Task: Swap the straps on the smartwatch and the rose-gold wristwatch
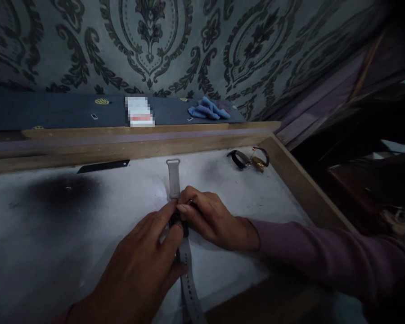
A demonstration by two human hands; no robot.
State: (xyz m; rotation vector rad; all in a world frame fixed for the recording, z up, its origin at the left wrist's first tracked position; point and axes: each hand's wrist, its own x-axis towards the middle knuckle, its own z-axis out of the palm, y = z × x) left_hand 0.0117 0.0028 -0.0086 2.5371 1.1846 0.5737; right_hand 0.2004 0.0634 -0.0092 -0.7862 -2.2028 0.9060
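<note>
A patterned backdrop (150, 27) rises behind the table (300, 180).

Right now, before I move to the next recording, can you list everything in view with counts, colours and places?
Watch: 1, dark body with grey strap, between the hands
Thin tool: 1, dark, in the right hand's fingers, mostly hidden
Flat blade: 1, black, back left of worktop
Watch-like items: count unclear, black and gold, back right
Worktop: 1, whitish, below the hands
Wooden rim: 1, brown, around back and right
Ledge: 1, dark blue, behind rim
Blurred card: 1, white and red, on ledge
Cloth: 1, blue, on ledge
Patterned backdrop: 1, grey-green, behind
Sleeve: 1, purple, right arm
Left hand: 1, on watch
Right hand: 1, beside watch
</note>
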